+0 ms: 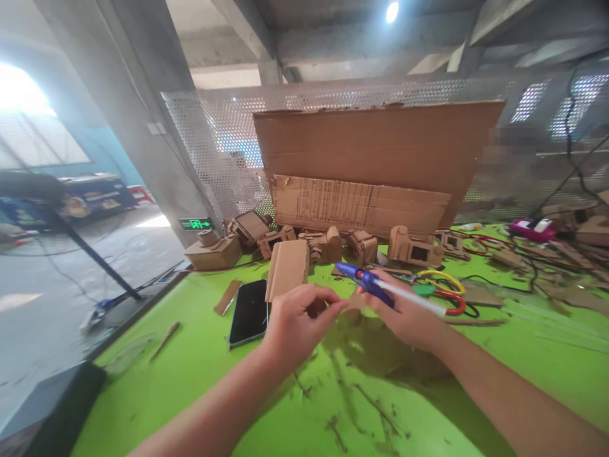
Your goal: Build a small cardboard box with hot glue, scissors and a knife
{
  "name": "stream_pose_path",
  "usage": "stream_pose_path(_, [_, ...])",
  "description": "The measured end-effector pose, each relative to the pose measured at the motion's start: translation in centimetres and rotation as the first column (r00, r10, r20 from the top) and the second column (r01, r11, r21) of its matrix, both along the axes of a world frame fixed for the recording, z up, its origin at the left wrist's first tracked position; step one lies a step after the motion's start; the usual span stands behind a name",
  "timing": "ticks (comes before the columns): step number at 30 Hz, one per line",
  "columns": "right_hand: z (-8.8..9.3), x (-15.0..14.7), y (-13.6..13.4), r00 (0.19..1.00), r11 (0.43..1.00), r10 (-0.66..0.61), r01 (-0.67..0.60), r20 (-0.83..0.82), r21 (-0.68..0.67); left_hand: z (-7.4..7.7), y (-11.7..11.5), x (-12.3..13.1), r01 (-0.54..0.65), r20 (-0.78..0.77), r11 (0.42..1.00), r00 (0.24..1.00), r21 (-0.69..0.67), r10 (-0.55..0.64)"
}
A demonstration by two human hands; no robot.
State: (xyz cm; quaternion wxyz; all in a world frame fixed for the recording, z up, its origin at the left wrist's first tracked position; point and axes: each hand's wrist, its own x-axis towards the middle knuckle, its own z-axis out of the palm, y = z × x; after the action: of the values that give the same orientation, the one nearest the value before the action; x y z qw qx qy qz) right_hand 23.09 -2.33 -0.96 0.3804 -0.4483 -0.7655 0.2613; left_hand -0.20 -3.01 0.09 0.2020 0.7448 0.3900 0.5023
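Observation:
My left hand [302, 320] has thumb and forefinger pinched together at the edge of a small, blurred cardboard piece [353, 306]. Closed around a blue hot glue gun [366, 279] is my right hand [404, 317], its fingers partly hidden. A whitish glue stick [413, 297] runs back from the gun above the wrist, and the nozzle points left and away. The right fingertips come close to the same small piece; contact is unclear. Just beyond my left hand, a flat cardboard sheet [288, 270] leans beside a dark-screened phone [248, 312].
Several cardboard models [413, 247] line the back of the green table [190, 393], before a large cardboard panel [380, 146]. Yellow-and-red handled tools [442, 282], cables and scraps lie to the right. A wooden stick [165, 341] and a dark box [52, 406] are at left.

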Motion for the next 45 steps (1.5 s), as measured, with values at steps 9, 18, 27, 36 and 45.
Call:
stream_pose_path(9, [-0.2, 1.2, 0.7, 0.883, 0.999, 0.048, -0.053, 0.468, -0.003, -0.3, 2.5, -1.0, -0.064, 0.151, 0.979, 0.984, -0.194, 0.094])
stream_pose_path(18, [-0.5, 2.3, 1.4, 0.818, 0.998, 0.065, -0.041, 0.571, -0.055, -1.2, 2.6, -0.8, -0.052, -0.002, 0.966, 0.999, -0.253, 0.053])
stream_pose_path(27, [-0.8, 2.7, 1.7, 0.818, 0.999, 0.0, 0.028, 0.575, -0.039, -1.1, 2.4, -0.8, -0.061, -0.073, 0.974, 0.996, -0.22, 0.046])
stream_pose_path(36, [0.0, 3.1, 2.7, 0.824, 0.977, -0.209, 0.158, 0.527, 0.141, -0.4, 0.8, 0.2, 0.27, 0.098, 0.813, 0.962, -0.516, -0.257])
stream_pose_path(45, [-0.7, 2.6, 2.7, 0.815, 0.976, -0.213, 0.147, 0.539, 0.162, 0.6, -2.9, 0.7, 0.52, 0.35, 0.206, 0.769, -0.829, -0.535])
